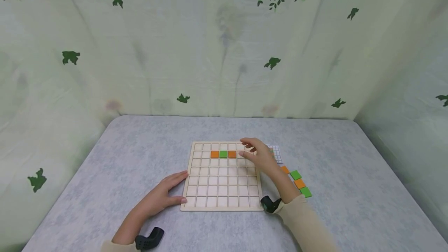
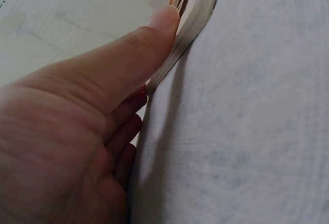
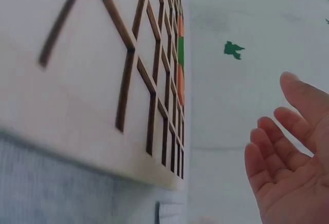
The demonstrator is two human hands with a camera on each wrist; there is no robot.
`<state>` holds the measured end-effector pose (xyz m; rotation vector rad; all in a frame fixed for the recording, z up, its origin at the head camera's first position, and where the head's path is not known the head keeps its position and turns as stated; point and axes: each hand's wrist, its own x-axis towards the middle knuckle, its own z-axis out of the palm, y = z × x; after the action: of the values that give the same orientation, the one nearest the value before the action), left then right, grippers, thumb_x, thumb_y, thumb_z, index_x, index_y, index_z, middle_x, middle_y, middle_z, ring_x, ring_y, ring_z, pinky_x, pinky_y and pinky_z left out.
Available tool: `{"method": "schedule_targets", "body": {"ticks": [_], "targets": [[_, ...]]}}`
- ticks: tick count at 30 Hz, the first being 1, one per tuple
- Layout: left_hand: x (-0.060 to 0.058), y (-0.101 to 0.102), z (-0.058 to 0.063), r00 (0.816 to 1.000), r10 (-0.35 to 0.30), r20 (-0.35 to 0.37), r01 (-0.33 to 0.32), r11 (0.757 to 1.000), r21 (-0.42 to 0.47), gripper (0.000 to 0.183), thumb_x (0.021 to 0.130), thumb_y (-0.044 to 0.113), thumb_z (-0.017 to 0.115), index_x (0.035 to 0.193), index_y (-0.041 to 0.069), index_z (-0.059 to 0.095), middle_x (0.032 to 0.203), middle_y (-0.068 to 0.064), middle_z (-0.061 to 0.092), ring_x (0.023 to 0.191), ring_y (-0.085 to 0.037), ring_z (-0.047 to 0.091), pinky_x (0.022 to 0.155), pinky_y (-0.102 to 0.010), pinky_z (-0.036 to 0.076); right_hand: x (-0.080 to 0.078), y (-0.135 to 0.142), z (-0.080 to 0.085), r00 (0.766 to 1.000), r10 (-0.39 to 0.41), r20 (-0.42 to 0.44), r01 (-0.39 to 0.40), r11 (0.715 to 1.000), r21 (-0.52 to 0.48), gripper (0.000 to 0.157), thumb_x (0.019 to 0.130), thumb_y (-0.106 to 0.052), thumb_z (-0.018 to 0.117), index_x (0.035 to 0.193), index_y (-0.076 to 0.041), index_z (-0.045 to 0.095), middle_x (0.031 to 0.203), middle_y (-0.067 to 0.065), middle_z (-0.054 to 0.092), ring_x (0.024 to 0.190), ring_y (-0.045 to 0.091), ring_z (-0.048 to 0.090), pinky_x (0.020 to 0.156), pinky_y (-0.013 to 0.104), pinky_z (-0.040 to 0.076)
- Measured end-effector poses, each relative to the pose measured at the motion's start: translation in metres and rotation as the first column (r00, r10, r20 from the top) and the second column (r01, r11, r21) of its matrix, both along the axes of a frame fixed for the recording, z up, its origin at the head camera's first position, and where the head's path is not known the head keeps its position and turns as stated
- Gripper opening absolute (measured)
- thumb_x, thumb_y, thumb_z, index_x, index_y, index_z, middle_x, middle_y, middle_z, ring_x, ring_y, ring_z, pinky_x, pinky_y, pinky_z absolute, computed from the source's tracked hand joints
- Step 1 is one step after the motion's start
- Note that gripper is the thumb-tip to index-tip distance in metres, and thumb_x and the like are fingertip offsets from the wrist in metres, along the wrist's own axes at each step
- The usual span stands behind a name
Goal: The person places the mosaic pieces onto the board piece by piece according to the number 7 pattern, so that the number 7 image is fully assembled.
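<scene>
A wooden grid board (image 1: 224, 208) lies flat on the table. In one of its upper rows sit an orange tile (image 1: 214, 154), a green tile (image 1: 223, 154) and a second orange tile (image 1: 232, 154), side by side. My left hand (image 1: 164, 193) rests at the board's left edge; in the left wrist view its thumb (image 2: 139, 49) lies along the rim. Over the upper right of the board is my right hand (image 1: 259, 154), just right of the tile row. Its fingers are loosely bent and apart from the thumb, and the right wrist view shows nothing between them.
Several loose orange and green tiles (image 1: 299, 183) lie in a slanting line right of the board, close to my right forearm. A small gridded card (image 1: 276, 154) is partly hidden behind my right hand. Patterned cloth (image 1: 224, 69) hangs behind the grey table (image 1: 140, 143).
</scene>
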<state>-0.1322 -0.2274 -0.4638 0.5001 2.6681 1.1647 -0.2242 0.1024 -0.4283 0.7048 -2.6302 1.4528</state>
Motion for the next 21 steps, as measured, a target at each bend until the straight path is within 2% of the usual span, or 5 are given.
{"method": "schedule_targets", "body": {"ticks": [3,9,15,21], "targets": [[0.000,0.000,0.000,1.000,0.001,-0.001,-0.001,1.000,-0.002,0.082,0.072,0.043,0.070,0.139,0.010,0.036,0.142,-0.009,0.031,0.130,-0.035,0.022,0.100,-0.055,0.020,0.006,0.017,0.004,0.999,-0.025,-0.026,0.025,1.000,0.002,0.047,0.083,-0.026,0.065,0.124,-0.008,0.052,0.116,0.009,0.054,0.102,0.026,0.050,0.082,0.037,0.043],[0.000,-0.001,0.000,1.000,-0.002,-0.012,0.002,1.000,0.001,0.082,0.072,0.041,0.071,0.139,0.009,0.037,0.142,-0.010,0.031,0.129,-0.035,0.022,0.100,-0.055,0.021,0.023,0.052,0.009,0.994,-0.100,-0.053,0.102,0.993,0.053,0.048,0.081,-0.017,0.068,0.124,-0.004,0.052,0.116,0.009,0.054,0.103,0.026,0.049,0.084,0.042,0.043],[0.000,-0.001,-0.001,1.000,0.000,-0.014,0.000,1.000,0.005,0.082,0.072,0.041,0.071,0.139,0.009,0.037,0.142,-0.010,0.031,0.129,-0.035,0.022,0.100,-0.055,0.021,0.035,0.087,-0.004,0.982,-0.168,-0.080,0.177,0.976,0.123,0.046,0.080,-0.017,0.069,0.122,-0.006,0.053,0.116,0.009,0.054,0.100,0.025,0.050,0.081,0.043,0.044],[-0.001,-0.001,-0.002,1.000,0.002,-0.014,-0.002,1.000,-0.003,0.082,0.071,0.042,0.071,0.139,0.009,0.037,0.142,-0.011,0.032,0.129,-0.035,0.023,0.100,-0.055,0.021,0.046,0.114,-0.016,0.980,-0.198,-0.015,0.198,0.968,0.155,0.046,0.081,-0.018,0.068,0.122,-0.006,0.053,0.117,0.012,0.053,0.101,0.028,0.049,0.081,0.045,0.043]]}}
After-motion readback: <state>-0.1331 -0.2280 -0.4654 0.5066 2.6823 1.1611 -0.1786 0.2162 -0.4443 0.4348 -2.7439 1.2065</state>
